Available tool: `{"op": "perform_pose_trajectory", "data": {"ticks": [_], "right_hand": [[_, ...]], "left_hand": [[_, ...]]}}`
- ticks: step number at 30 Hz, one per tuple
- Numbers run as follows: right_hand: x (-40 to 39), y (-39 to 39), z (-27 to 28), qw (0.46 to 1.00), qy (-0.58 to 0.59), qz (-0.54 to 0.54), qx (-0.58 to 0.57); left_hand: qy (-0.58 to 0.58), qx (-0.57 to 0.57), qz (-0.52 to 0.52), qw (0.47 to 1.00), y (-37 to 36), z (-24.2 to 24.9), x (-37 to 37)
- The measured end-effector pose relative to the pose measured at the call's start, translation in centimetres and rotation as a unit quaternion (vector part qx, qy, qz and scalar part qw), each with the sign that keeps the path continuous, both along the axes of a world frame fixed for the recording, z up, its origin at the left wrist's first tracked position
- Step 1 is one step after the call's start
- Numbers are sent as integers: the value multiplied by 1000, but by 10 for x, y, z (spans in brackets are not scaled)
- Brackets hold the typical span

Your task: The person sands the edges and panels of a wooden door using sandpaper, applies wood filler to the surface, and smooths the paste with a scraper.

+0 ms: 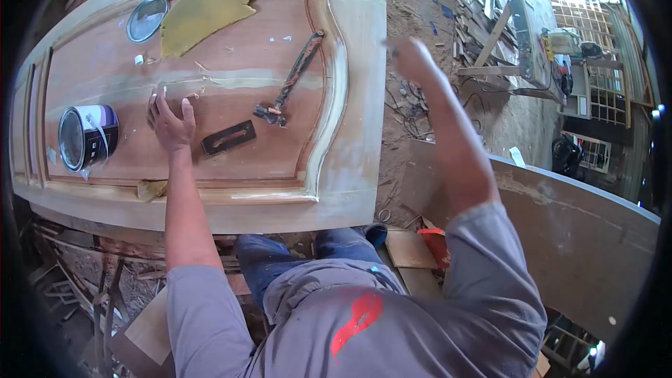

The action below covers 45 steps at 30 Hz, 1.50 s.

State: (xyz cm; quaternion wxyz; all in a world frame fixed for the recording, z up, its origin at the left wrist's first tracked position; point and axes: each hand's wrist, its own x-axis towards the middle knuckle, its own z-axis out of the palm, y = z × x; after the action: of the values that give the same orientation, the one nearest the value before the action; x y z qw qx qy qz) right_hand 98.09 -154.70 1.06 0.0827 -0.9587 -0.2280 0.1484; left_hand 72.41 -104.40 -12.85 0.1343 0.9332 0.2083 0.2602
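Observation:
My left hand (171, 120) is over the wooden door panel (357, 119), fingers spread and holding nothing. Just right of it lies a dark rectangular tool (229, 138) with a slot. A hammer (297, 73) rests farther right on the panel, its head toward me. To the left of my hand, a paint can (87, 138) lies on the panel, and a round metal lid (147, 19) is near a yellowish sheet (217, 5) at the far side. My right hand (411, 59) is raised beyond the panel's right edge, its fingers curled and blurred; what they hold, if anything, is unclear.
A brown board (560, 227) stands at the right. Scrap wood (476, 14) is piled on the dirt floor beyond, beside a workbench (528, 35). A small white piece (138, 60) and a yellowish scrap (151, 190) lie on the panel. Wooden supports stand at lower left.

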Motion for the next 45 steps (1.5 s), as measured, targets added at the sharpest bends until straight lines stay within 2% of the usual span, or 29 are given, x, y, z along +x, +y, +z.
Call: {"op": "perform_pose_trajectory", "data": {"ticks": [1, 4, 7, 12, 16, 19, 22, 24, 27, 28, 31, 32, 33, 34, 35, 36, 41, 45], "right_hand": [[33, -4, -19, 996, -64, 50, 26], [71, 18, -20, 999, 27, 2, -31], [39, 11, -12, 995, 78, 38, -56], [-95, -7, -8, 984, 136, 76, -92], [-207, -12, 7, 979, 181, -1, -98], [-268, -28, -5, 988, 155, 3, -12], [-298, -29, 4, 984, 180, -15, -11], [-303, -30, 9, 984, 175, -11, -13], [-278, -34, 4, 982, 118, -111, 95], [-269, -28, 13, 987, 61, -119, 86], [-265, -21, -16, 969, -93, -104, 205], [-275, -17, -26, 964, -78, -125, 223], [-287, -14, -36, 964, -111, -114, 211], [-299, -18, -52, 956, -135, -90, 246], [-316, -14, -50, 964, -139, -98, 202], [-333, -14, -57, 961, -144, -118, 204], [-412, -28, -50, 962, -129, -166, 174], [-447, -53, -44, 963, -94, -186, 168]], "left_hand": [[-2, 4, 1, 1000, 0, 0, 0], [-4, 10, 3, 1000, 0, 1, 3], [-1, 6, 4, 1000, -3, 3, 3], [-2, 0, -2, 1000, -1, -1, 0], [12, 3, 2, 1000, -4, 6, 0], [22, -2, 2, 1000, -5, 8, -2], [22, 0, -1, 1000, -4, 8, -1], [10, 9, -5, 1000, -4, 9, 0], [1, 13, -5, 1000, -6, 12, -1], [1, 13, -4, 1000, -5, 12, -2], [5, 11, -5, 1000, -8, 13, -2], [8, 12, 1, 1000, -9, 14, -3], [13, 22, 4, 1000, -7, 9, -3], [17, 32, 7, 999, -4, 3, -3], [-11, 30, -9, 999, -3, 2, -3], [-37, 30, -27, 999, -3, 1, -3], [-41, -77, -17, 996, 9, -33, -12], [-108, -92, 42, 989, 2, -17, -24]]}}
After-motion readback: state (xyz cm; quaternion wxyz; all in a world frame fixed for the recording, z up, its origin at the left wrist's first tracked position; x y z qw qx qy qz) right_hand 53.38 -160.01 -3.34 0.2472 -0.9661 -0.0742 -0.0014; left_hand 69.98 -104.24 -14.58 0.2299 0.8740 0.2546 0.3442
